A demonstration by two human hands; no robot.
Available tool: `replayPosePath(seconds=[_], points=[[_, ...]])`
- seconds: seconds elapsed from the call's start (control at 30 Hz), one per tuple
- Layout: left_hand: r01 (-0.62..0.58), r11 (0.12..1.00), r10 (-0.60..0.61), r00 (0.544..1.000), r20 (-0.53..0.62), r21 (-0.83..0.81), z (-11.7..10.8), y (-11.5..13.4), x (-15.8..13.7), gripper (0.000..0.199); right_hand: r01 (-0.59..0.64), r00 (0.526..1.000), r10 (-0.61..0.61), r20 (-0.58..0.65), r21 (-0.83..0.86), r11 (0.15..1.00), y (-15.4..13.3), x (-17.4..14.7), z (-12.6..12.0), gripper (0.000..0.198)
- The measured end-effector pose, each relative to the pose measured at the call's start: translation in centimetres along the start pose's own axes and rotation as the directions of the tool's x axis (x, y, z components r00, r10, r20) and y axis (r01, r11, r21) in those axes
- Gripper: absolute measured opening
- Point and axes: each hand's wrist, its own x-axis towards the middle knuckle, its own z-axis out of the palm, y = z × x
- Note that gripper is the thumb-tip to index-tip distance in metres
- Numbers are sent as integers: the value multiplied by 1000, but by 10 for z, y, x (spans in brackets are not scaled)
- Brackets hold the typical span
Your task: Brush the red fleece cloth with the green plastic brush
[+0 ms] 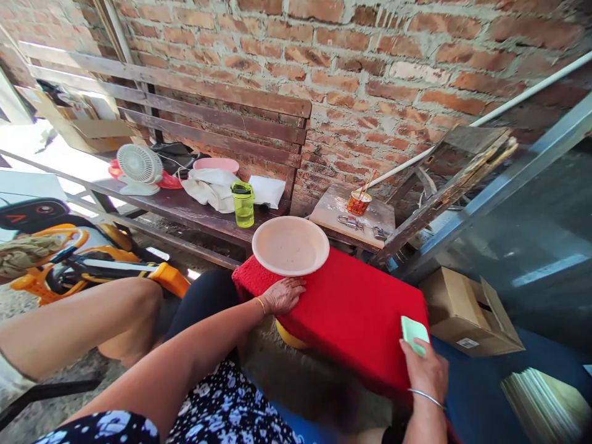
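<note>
A red cloth (356,308) covers the table in front of me. My left hand (284,295) lies on the cloth at the table's near edge, fingers laid out flat, just below a pale pink basin (291,246). Nothing shows in the basin apart from a few small specks. At the table's right end my right hand (426,364) grips a pale green, flat block with rounded corners (411,330); its exact kind I cannot make out. Fingers and thumb close around the lower part of this block, and its upper part rests over the cloth.
Behind the table, a wooden bench (185,203) carries a green water bottle (244,206), a white fan (139,166) and cloths. A small stand (319,216) holds a red cup (359,202) and padlocks. Rightward lies a cardboard box (456,314); another person's leg (92,308) is at left.
</note>
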Motion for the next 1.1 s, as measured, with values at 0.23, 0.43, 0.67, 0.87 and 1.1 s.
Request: replayPosePath(seconds=[0.23,0.43,0.67,0.87,1.1], points=[[15,1000,-15,1000,13,12,-2,2,1,32,-35,996,47,-73,149,988,-23,-16,-1,57],[-18,1000,18,1000,-22,25,0,-1,-2,33,419,862,-500,89,433,798,-126,-87,57,29],[-32,999,33,999,-28,40,2,-2,-2,32,326,924,-376,65,380,866,-95,-53,45,27],[-12,1000,13,999,-30,15,1,-1,-1,32,-60,994,77,-74,203,977,8,-11,-17,38],[2,1000,-2,1000,-13,14,0,2,1,33,-263,944,301,-135,243,934,3,-16,-25,55]])
